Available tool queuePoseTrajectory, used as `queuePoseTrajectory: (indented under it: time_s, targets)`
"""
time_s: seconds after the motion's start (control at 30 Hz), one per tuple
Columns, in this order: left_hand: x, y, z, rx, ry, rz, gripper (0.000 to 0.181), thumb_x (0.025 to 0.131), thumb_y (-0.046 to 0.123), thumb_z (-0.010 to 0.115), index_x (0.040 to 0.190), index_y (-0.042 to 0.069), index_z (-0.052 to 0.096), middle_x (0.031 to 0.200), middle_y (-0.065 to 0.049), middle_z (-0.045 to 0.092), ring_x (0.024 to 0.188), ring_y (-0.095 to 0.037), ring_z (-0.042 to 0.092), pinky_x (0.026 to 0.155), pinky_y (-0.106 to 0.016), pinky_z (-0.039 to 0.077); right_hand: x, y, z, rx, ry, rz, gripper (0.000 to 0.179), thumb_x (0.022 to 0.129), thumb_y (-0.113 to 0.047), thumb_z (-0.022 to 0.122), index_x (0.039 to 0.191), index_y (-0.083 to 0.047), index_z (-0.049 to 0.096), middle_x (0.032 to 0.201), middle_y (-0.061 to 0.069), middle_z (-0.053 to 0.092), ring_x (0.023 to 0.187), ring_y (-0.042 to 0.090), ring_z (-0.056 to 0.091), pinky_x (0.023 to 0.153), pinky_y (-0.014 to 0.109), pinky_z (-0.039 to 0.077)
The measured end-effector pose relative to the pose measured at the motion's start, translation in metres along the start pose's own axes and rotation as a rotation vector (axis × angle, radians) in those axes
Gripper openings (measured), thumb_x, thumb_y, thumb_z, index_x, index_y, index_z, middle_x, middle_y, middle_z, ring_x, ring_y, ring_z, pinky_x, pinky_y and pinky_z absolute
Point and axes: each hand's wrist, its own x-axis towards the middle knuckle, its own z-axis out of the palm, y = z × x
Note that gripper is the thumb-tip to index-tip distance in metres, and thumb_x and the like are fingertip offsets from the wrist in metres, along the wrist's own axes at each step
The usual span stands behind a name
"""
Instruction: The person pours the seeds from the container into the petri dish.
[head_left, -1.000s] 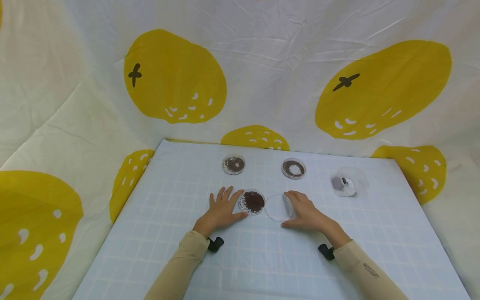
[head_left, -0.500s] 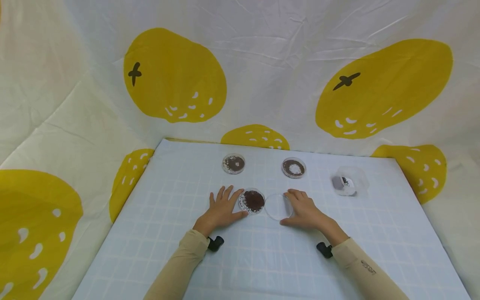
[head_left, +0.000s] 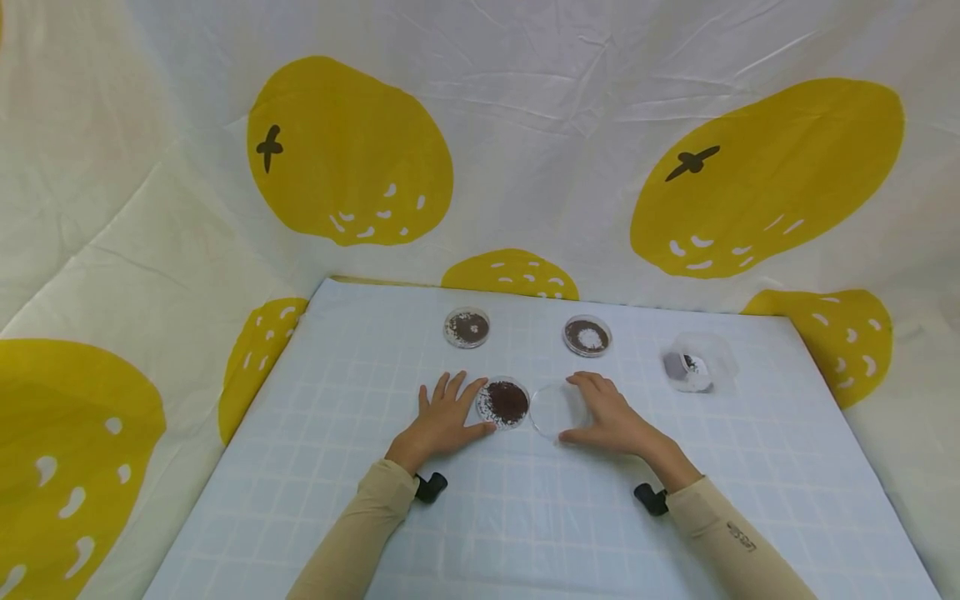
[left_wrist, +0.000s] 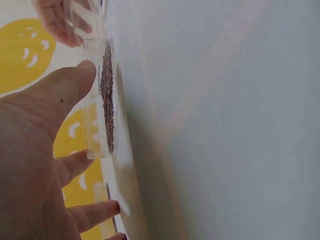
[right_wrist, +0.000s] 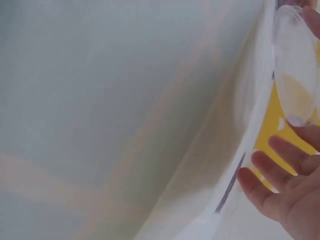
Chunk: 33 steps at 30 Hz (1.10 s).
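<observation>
My left hand (head_left: 442,421) holds a round clear petri dish (head_left: 507,403) by its sides, thumb and index finger on the wall. Dark brown granules lie in it, with white bits toward the left in the head view. The left wrist view shows the dish (left_wrist: 109,100) side-on, resting on the table, the granules in a thin layer. Just right of it, my right hand (head_left: 609,421) pinches a clear petri dish lid (head_left: 553,410) between thumb and index finger. In the right wrist view the lid (right_wrist: 296,70) looks tilted, its hand-side edge raised; the other fingers are spread.
Two more petri dishes with brown and white contents stand farther back, one on the left (head_left: 467,327) and one on the right (head_left: 588,336). A clear plastic container (head_left: 712,360) with a small cup inside is at right. Behind the table (head_left: 480,517) hangs a fruit-patterned cloth (head_left: 525,167).
The lid has tipped up slightly on its right side in my right hand, which has shifted only a little. My left hand and the dish with granules have stayed in place.
</observation>
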Motion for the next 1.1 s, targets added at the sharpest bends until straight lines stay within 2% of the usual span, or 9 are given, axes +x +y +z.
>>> queuePoseTrajectory:
  time_s: [0.4, 0.7, 1.1]
  targets:
    - [0.0, 0.0, 0.0, -0.001, 0.0, -0.004, 0.081, 0.093, 0.061, 0.06, 0.159, 0.028, 0.028, 0.163, -0.016, 0.019, 0.149, -0.042, 0.006, 0.11, -0.072, 0.002, 0.009, -0.005, 0.0, 0.067, 0.087, -0.075, 0.096, 0.075, -0.046, 0.087, 0.147, -0.005, 0.039, 0.149, 0.016, 0.04, 0.137, 0.035, 0.033, 0.109, 0.057, 0.032]
    - [0.0, 0.0, 0.001, -0.001, -0.001, 0.001, 0.081, 0.092, 0.062, 0.06, 0.159, 0.027, 0.028, 0.163, -0.016, 0.019, 0.149, -0.043, 0.007, 0.11, -0.072, 0.003, 0.017, -0.016, 0.0, 0.102, 0.142, -0.141, 0.095, 0.074, -0.041, 0.089, 0.146, -0.004, 0.04, 0.148, 0.016, 0.042, 0.137, 0.036, 0.034, 0.109, 0.057, 0.031]
    - [-0.001, -0.001, 0.001, -0.007, -0.002, 0.001, 0.082, 0.092, 0.062, 0.06, 0.159, 0.027, 0.029, 0.163, -0.017, 0.019, 0.149, -0.043, 0.006, 0.11, -0.073, 0.002, 0.026, -0.024, 0.006, 0.169, 0.125, -0.135, 0.095, 0.074, -0.04, 0.089, 0.147, -0.007, 0.039, 0.148, 0.013, 0.043, 0.137, 0.031, 0.036, 0.11, 0.054, 0.032]
